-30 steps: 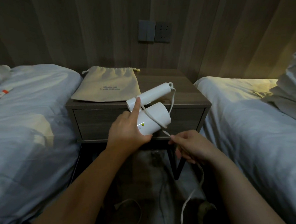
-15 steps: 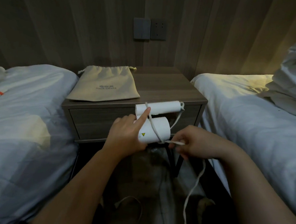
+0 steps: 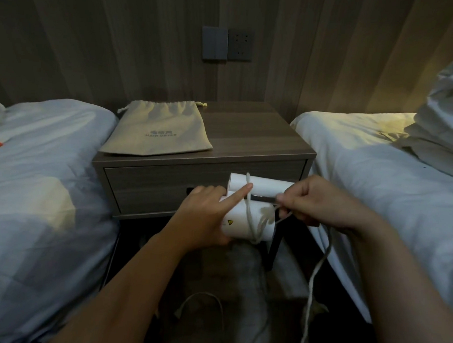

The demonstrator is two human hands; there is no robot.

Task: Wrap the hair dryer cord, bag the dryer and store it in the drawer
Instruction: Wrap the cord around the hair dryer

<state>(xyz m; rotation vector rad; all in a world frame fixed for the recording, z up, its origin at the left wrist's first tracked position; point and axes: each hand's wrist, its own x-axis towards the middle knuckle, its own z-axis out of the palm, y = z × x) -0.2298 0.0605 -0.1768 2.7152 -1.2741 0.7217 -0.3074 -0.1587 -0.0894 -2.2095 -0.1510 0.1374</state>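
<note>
- We see a wooden nightstand surface (image 3: pixel 252 127) between two beds, with the left bed (image 3: pixel 43 160) and the right bed (image 3: pixel 374 159) just beside it on either side; crumpled bedding (image 3: pixel 451 116) is piled at the far end of the right bed
- On the wood-panelled wall above, a grey switch (image 3: pixel 214 44) and a socket (image 3: pixel 240 45) sit side by side
- The beige drawstring bag (image 3: pixel 159 130) lies flat on the left half of the surface, its mouth toward the wall
- The drawer (image 3: pixel 152 188) below is closed; both hands and the dryer are in front of its right half and hide that part of its front
- The white hair dryer (image 3: pixel 239 225) is held in the air before the drawer, handle folded above the barrel
- The left hand (image 3: pixel 204 217) grips the barrel from the left with curled fingers, while its index finger (image 3: pixel 241 192) lies straight, pressing the cord onto the handle
- The right hand (image 3: pixel 316 203), at the dryer's right end, has its fingers closed in a pinch on the cord (image 3: pixel 308 295), which wraps over handle and barrel, then drops to loose loops on the floor (image 3: pixel 287 289)
- The bag reads "HAIR DRYER" under a line of characters we cannot make out; a yellow warning triangle (image 3: pixel 230 222) marks the barrel
</note>
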